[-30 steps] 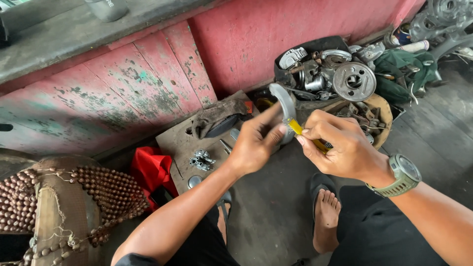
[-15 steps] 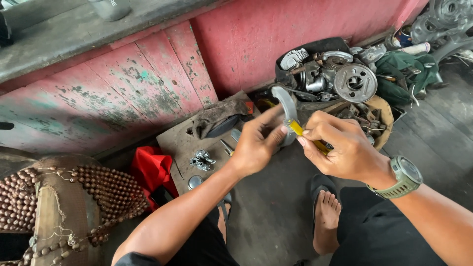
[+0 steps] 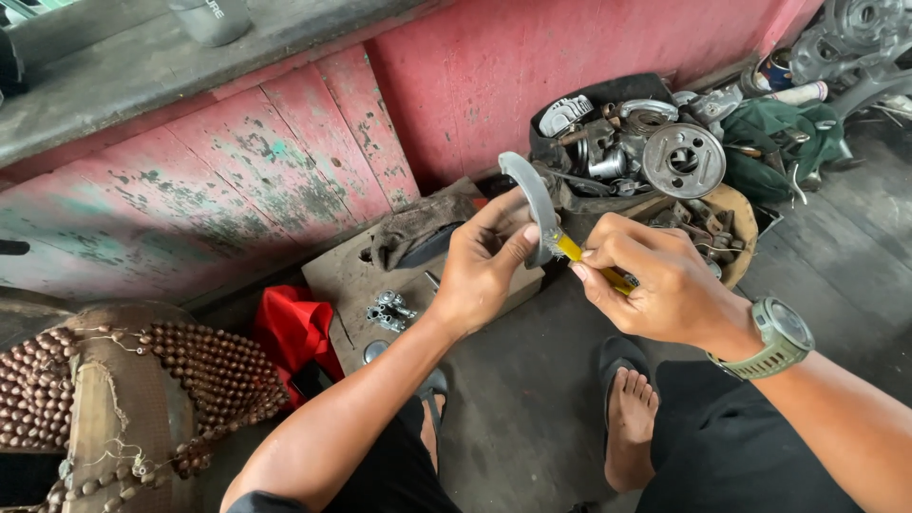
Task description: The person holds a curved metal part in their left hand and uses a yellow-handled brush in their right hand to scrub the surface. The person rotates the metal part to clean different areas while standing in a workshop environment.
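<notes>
My left hand (image 3: pixel 483 264) grips a curved grey metal shoe-shaped part (image 3: pixel 532 199), held upright on edge between thumb and fingers. My right hand (image 3: pixel 655 285), with a green watch (image 3: pixel 781 337) on its wrist, pinches a small yellow-handled brush (image 3: pixel 581 258) whose tip touches the lower edge of the grey part. Both hands are held above the dark floor, in front of a low wooden block (image 3: pixel 353 275).
A dark cloth (image 3: pixel 413 228) and small metal fittings (image 3: pixel 389 312) lie on the wooden block. A pile of metal parts with a round disc (image 3: pixel 684 160) fills a tray behind. A red rag (image 3: pixel 294 328), a beaded seat cover (image 3: pixel 142 380), a red wall (image 3: pixel 589 47) and my bare foot (image 3: pixel 632 423) surround.
The hands stay almost in place; the yellow brush has shifted slightly along the grey part's lower edge.
</notes>
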